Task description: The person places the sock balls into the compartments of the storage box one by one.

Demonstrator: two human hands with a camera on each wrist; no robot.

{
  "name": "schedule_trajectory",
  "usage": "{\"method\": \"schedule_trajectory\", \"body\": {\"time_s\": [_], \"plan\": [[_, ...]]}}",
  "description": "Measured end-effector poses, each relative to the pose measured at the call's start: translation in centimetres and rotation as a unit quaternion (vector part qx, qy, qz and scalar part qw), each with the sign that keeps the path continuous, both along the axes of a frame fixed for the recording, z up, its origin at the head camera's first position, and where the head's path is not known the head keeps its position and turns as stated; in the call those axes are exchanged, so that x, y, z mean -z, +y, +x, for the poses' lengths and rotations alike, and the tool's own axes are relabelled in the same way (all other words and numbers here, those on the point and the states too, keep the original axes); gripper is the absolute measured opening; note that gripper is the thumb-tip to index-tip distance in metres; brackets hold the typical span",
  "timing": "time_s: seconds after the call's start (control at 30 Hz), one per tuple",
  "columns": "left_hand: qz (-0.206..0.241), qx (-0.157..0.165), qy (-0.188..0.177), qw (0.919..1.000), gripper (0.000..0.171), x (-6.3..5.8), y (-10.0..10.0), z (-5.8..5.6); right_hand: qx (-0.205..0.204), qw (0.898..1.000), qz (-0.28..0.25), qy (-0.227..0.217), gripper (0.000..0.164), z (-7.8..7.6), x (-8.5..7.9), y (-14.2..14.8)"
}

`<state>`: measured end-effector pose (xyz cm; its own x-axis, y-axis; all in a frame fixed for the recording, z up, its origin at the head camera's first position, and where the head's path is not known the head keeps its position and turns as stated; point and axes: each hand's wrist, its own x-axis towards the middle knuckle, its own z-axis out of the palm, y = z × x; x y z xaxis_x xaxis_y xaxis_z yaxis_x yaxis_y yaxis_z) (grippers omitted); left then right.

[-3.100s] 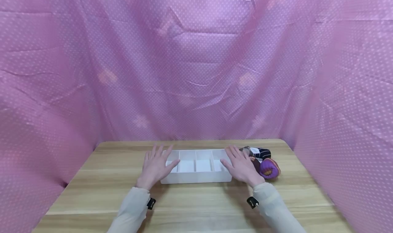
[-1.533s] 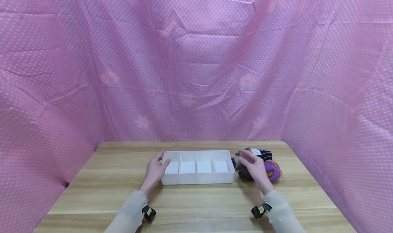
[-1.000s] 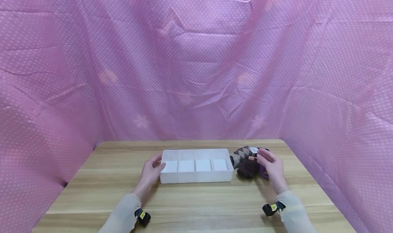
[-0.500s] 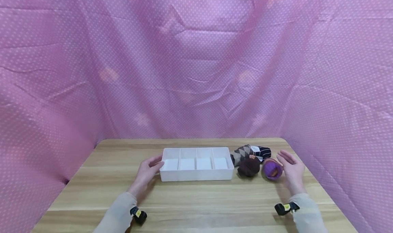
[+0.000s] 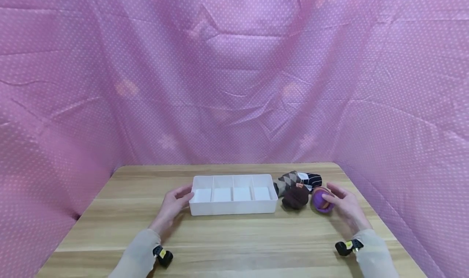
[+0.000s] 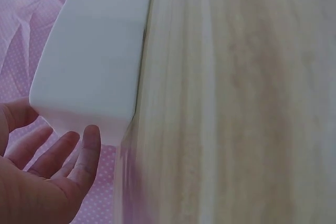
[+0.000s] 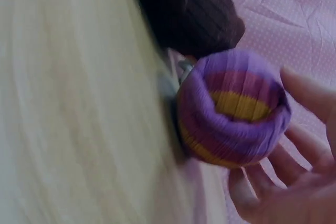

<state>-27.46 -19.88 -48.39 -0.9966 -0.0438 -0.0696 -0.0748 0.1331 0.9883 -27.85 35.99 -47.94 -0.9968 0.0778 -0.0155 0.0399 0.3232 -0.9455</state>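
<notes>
Head view shows a wooden surface (image 5: 227, 237) hemmed in by pink dotted cloth (image 5: 234, 86), with a white divided tray (image 5: 233, 206) lying crosswise near its middle; four compartments show in its near row. At the tray's left end rests the left hand (image 5: 171, 206), fingers loosely spread and relaxed, fingertips at the tray's corner; whether they actually touch the wall I cannot tell, and the left wrist view shows a slight gap between them and the tray's end (image 6: 92, 77). To the right of the tray lie three rolled socks close together: a dark brown one (image 5: 295, 198) nearest the tray, an argyle-and-striped one (image 5: 297, 179) farther back, and a purple sock ball (image 5: 322, 200) with a yellow band on the right. Cupped around the right side of the purple ball is the right hand (image 5: 347, 207), fingers gently curved and open; in the right wrist view its fingertips (image 7: 294, 90) sit just beside the ball (image 7: 233, 114), not clearly gripping it.
</notes>
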Motion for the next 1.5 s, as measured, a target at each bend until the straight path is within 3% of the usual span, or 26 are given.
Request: {"method": "schedule_trajectory", "body": {"time_s": [0.13, 0.3, 0.53, 0.87, 1.0, 1.23, 1.5], "plan": [[0.0, -0.001, 0.0, 1.0, 0.053, 0.2, 0.0, -0.1, -0.046, 0.999, 0.027, -0.007, 0.078, -0.4, 0.6, 0.6], [0.01, -0.001, 0.006, 0.9999, 0.052, 0.5, 0.0, -0.1, -0.103, 0.993, 0.053, 0.024, 0.075, -0.7, 0.7, 1.5], [0.018, 0.001, 0.006, 0.9998, 0.053, 0.8, -0.2, -0.1, -0.166, 0.984, 0.048, 0.031, 0.073, -1.0, 1.1, 2.1], [0.008, 0.007, 0.017, 0.9998, 0.052, 0.7, -0.4, -0.1, -0.171, 0.983, 0.058, 0.018, 0.078, -1.6, 1.6, 2.5], [-0.011, 0.008, 0.018, 0.9998, 0.053, 0.7, -0.5, -0.2, -0.169, 0.984, 0.055, 0.02, 0.072, -1.7, 1.6, 2.5], [-0.047, -0.001, 0.019, 0.9987, 0.05, 0.6, -0.7, -0.4, -0.126, 0.992, 0.027, 0.008, 0.068, -1.7, 1.9, 2.2], [-0.051, -0.006, 0.023, 0.9984, 0.05, 0.7, -0.7, -0.1, -0.132, 0.991, 0.003, 0.03, 0.064, -1.3, 1.8, 2.4]]}}
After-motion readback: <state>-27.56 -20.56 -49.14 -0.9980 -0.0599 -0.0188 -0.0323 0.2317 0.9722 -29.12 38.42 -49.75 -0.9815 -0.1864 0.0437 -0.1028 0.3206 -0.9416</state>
